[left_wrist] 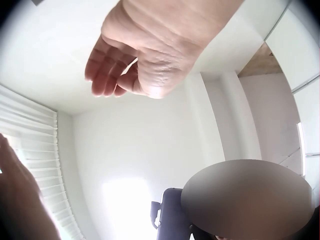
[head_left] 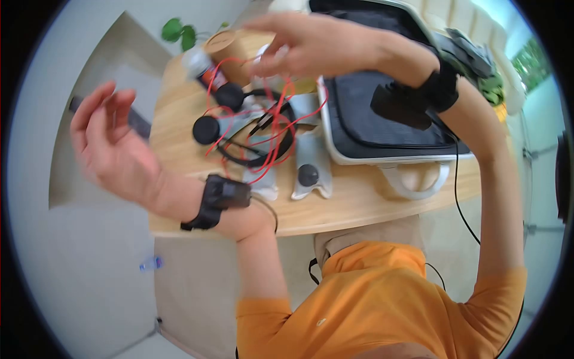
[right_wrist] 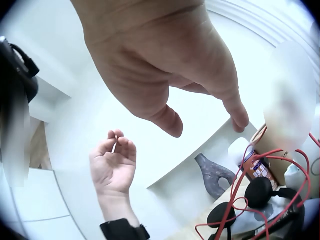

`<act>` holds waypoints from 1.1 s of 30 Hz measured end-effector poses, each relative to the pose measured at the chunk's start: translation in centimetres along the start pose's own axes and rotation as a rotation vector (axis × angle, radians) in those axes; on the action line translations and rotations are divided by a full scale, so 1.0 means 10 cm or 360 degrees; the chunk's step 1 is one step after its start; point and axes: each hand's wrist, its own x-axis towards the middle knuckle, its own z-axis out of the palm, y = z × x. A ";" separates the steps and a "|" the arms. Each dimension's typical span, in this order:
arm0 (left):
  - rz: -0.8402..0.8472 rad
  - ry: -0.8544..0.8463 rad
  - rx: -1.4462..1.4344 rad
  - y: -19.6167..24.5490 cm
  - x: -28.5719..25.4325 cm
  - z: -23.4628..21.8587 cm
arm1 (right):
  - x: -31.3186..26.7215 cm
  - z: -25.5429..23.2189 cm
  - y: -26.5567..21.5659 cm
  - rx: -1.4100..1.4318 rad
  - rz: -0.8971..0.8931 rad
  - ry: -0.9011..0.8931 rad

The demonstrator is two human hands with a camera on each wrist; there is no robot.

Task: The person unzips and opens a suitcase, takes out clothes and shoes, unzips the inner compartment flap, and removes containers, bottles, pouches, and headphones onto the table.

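Observation:
My left hand (head_left: 116,149) is raised beyond the table's left side, palm up, its fingers loosely bent around nothing. The left wrist view also shows this hand (left_wrist: 150,55) with nothing in it. My right hand (head_left: 323,45) reaches across above the table, thumb and fingers apart. In the right wrist view, this hand (right_wrist: 165,65) holds nothing. Below it, a tangled red cable (head_left: 276,128) lies over black headphones (head_left: 207,130) and several pale grey packets (head_left: 311,164). A bottle with a white cap (head_left: 203,66) and a brown cylindrical container (head_left: 226,51) stand behind the headphones.
An open suitcase (head_left: 382,119) with a white rim and dark lining takes up the table's right side. Its white handle (head_left: 418,185) faces me. A grey vase with a hole (right_wrist: 215,175) stands in a wall recess. Folded clothes (head_left: 478,60) lie beyond the suitcase.

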 end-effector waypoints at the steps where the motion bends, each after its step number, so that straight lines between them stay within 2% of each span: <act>1: -0.0020 -0.0049 0.0073 0.00 0.01 -0.01 | -0.15 -0.01 -0.02 -0.0089 0.0019 -0.0054; 2: -0.0037 -0.0102 0.0139 -0.01 0.00 0.03 | -0.28 -0.04 0.00 -0.0178 0.0048 -0.0105; 3: -0.0056 -0.0137 0.0059 0.01 -0.02 0.08 | -0.43 -0.07 0.11 -0.0202 -0.0182 0.0025; 5: -0.0194 -0.0287 0.0267 0.07 -0.07 0.21 | -0.77 -0.32 0.14 -0.0242 0.0001 0.0056; 6: -0.0202 -0.0308 0.0214 0.07 -0.10 0.28 | -0.93 -0.46 0.17 -0.0245 0.0109 0.0040; 8: -0.0239 -0.0542 0.0470 0.07 -0.18 0.42 | -1.24 -0.78 0.45 -0.0181 0.0361 0.0401; 9: -0.0288 -0.0689 0.0512 0.08 -0.22 0.49 | -1.46 -0.93 0.47 -0.0181 0.0463 0.0692; 10: -0.0267 -0.0707 0.0493 0.07 -0.26 0.57 | -1.64 -1.18 0.70 0.0328 0.0357 0.0685; 11: -0.0340 -0.0896 0.0456 0.04 -0.31 0.66 | -1.84 -1.39 0.95 0.0038 0.0412 0.0932; 12: -0.0404 -0.1086 0.0420 0.01 -0.36 0.78 | -2.06 -1.52 0.85 0.0113 0.0697 0.1047; 13: -0.0564 -0.1179 0.0378 -0.03 -0.42 0.89 | -2.25 -1.66 1.23 0.0073 0.0808 0.1283; 14: -0.0635 -0.1337 0.0450 -0.08 -0.46 1.02 | -2.44 -1.74 1.49 0.0068 0.0812 0.1314; 16: -0.0683 -0.1745 0.0560 -0.15 -0.54 1.38 | -2.73 -1.87 1.84 -0.0100 0.1040 0.1452; 18: -0.0436 -0.2156 0.0682 -0.22 -0.67 1.81 | -2.82 -1.84 2.19 -0.0192 0.0943 0.1597; 19: -0.0228 -0.2328 0.0686 -0.32 -0.76 2.01 | -2.80 -1.74 2.28 -0.0232 0.0898 0.1763; 20: -0.0017 -0.2491 0.0694 -0.47 -0.87 2.19 | -2.75 -1.61 2.33 -0.0409 0.0715 0.1942; 21: 0.0046 -0.2615 0.0771 -0.59 -0.96 2.36 | -2.67 -1.47 2.29 -0.0423 0.0594 0.2007; 22: 0.0104 -0.2739 0.0852 -0.73 -1.06 2.53 | -2.59 -1.34 2.27 -0.0317 0.0564 0.1944; 25: 0.0220 -0.2683 0.1422 -1.23 -1.37 2.92 | -2.37 -0.97 2.28 -0.0104 0.0402 0.1658; 26: 0.0226 -0.2626 0.1597 -1.34 -1.44 2.99 | -2.31 -0.87 2.43 -0.0100 0.0343 0.1525; 28: 0.0101 -0.2505 0.1603 -1.65 -1.58 3.03 | -2.30 -0.85 2.30 -0.0309 0.0520 0.1163; 30: -0.0110 -0.2528 0.1630 -1.79 -1.67 3.00 | -2.33 -0.90 2.26 0.0194 0.0695 0.0927; 33: 0.0280 -0.2297 0.1627 -1.90 -1.77 2.87 | -2.42 -0.87 2.64 0.0281 0.0634 0.0735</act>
